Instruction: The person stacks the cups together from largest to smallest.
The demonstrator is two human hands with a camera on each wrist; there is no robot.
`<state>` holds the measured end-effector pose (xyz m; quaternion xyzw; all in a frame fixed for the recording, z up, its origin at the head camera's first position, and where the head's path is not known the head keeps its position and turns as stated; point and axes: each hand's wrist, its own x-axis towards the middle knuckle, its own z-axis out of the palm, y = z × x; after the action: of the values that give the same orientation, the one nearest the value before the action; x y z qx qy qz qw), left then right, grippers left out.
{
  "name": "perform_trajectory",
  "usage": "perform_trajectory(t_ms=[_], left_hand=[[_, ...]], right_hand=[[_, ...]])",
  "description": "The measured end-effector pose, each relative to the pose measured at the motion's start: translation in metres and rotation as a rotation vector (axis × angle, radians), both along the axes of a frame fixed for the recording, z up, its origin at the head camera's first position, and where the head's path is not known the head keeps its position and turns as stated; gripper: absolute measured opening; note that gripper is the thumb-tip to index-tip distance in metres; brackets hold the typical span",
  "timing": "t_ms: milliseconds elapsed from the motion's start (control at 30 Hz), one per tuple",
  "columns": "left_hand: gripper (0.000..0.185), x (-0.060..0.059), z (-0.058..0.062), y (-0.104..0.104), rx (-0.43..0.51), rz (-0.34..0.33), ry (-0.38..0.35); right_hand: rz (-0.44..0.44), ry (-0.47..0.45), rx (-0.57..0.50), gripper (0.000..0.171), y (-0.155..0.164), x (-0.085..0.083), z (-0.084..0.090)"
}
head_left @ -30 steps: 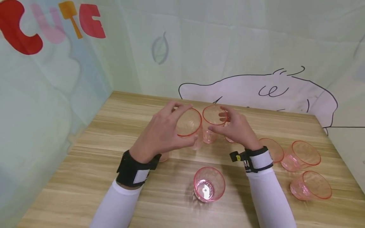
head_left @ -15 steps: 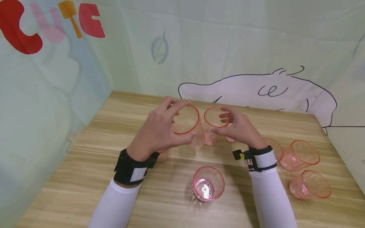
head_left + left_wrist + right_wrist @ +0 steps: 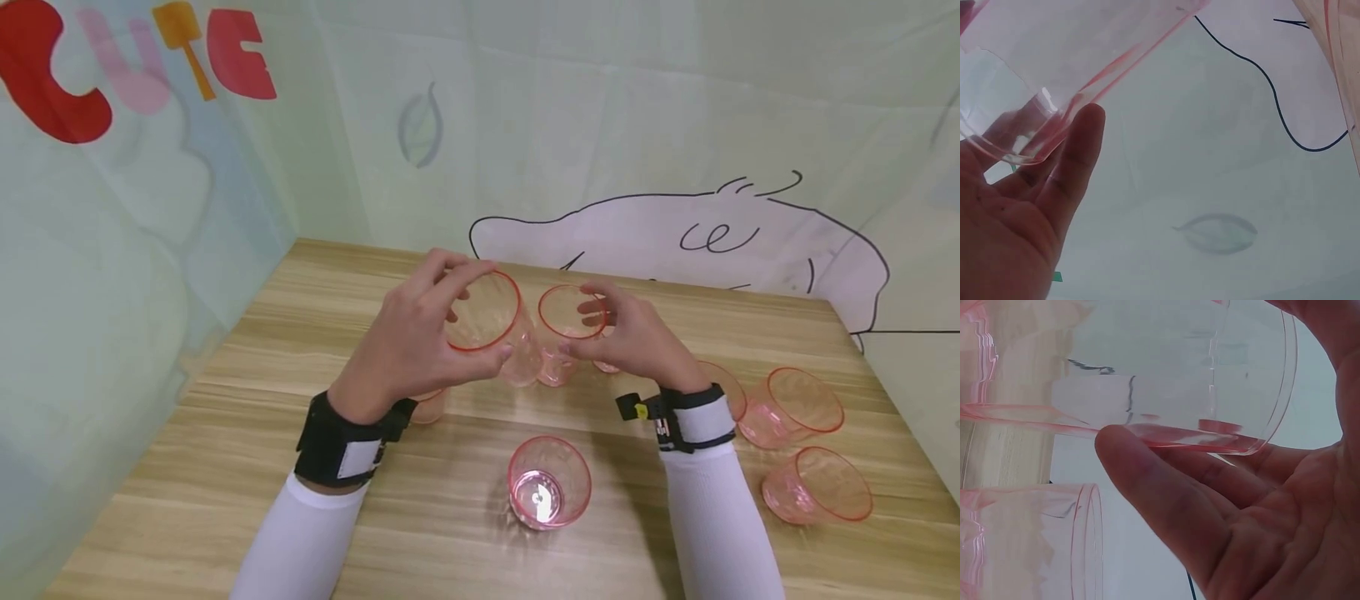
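My left hand (image 3: 408,342) grips a clear pink plastic cup (image 3: 487,310) with a red rim, thumb and fingers round its sides. In the left wrist view, that cup (image 3: 1091,47) is tilted above the palm. Just to its right, my right hand (image 3: 636,343) holds a matching cup (image 3: 562,315) between thumb and fingers. In the right wrist view, this cup (image 3: 1166,381) fills the grasp, and another cup (image 3: 1029,544) stands beside it. Behind my right fingers, one more cup (image 3: 606,366) is mostly hidden. Whether the two held cups touch the table is unclear.
A single cup (image 3: 550,483) stands upright at the front middle of the wooden table (image 3: 247,467). Several cups, including one cup (image 3: 791,408), are grouped at the right. Part of a cup (image 3: 427,408) shows beside my left wrist. Printed cloth (image 3: 375,150) walls the back and left.
My left hand has shifted slightly left and away with its cup. My right hand and its cup have moved a little to the right and nearer. The other cups have stayed put.
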<state>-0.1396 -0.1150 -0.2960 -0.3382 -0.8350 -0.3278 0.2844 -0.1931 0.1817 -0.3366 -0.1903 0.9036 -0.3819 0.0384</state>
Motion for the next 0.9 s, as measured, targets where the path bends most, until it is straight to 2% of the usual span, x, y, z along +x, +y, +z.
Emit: perform_trajectory(t_ms=[200, 433, 900], left_hand=[[0.072, 0.0008, 0.0016, -0.0030, 0.027, -0.017, 0.004], [0.073, 0.0039, 0.0055, -0.0045, 0.091, -0.058, -0.028], [0.072, 0.0059, 0.0092, -0.0043, 0.136, -0.070, -0.017]], right_hand=[[0.008, -0.009, -0.002, 0.091, 0.0012, 0.0001, -0.0009], [0.009, -0.024, 0.021, 0.091, 0.0020, 0.0019, 0.0009], [0.030, -0.052, -0.002, 0.089, 0.0039, 0.0039, 0.0020]])
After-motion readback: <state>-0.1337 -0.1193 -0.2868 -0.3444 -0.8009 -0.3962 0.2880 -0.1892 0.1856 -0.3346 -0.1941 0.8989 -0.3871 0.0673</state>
